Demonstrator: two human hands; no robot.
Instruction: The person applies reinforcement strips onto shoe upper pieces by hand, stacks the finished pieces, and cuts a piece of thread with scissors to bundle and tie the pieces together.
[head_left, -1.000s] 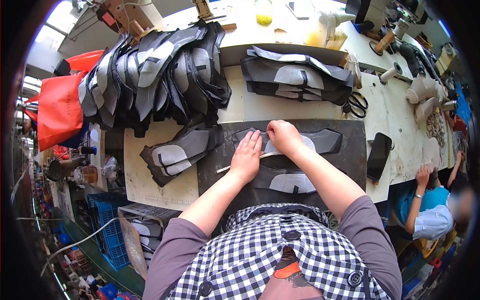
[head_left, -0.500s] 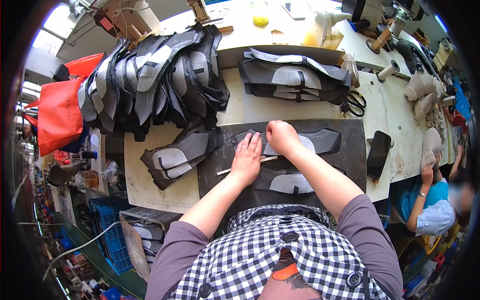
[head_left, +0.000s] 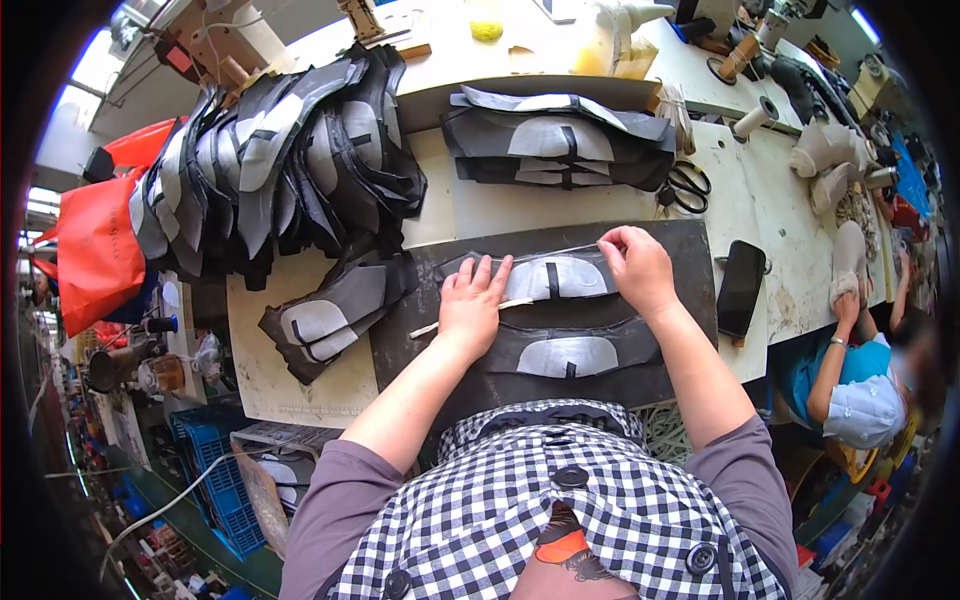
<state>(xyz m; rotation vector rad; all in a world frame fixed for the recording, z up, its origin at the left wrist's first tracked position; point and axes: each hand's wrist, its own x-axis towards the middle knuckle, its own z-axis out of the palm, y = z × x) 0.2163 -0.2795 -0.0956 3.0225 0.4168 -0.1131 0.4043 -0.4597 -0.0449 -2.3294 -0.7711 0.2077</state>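
Observation:
On the dark work board (head_left: pixel 400 350) lies a dark shoe-upper piece with a light grey patch (head_left: pixel 580 277) and a short black strip across it. My left hand (head_left: pixel 472 308) rests flat, fingers stretched, on the left part of that piece. A narrow whitish stick (head_left: pixel 515 303) passes under or beside this hand. My right hand (head_left: pixel 640 268) is pinched at the piece's upper right edge, on a thin strip (head_left: pixel 560 249) that runs along the edge from the left. Closer to my body lies a second similar piece (head_left: pixel 568 356).
Stacked pieces (head_left: pixel 560 140) stand behind the board, and a large heap (head_left: pixel 290 160) fills the back left. More pieces (head_left: pixel 325 320) lie left. Scissors (head_left: pixel 688 187) and a phone (head_left: pixel 741 290) are on the right. Another person's hand (head_left: pixel 848 305) is at the far right.
My right hand has moved right along the piece's upper edge, away from my left hand, uncovering the grey patch. My left hand stays on the piece. The whole view has shifted slightly.

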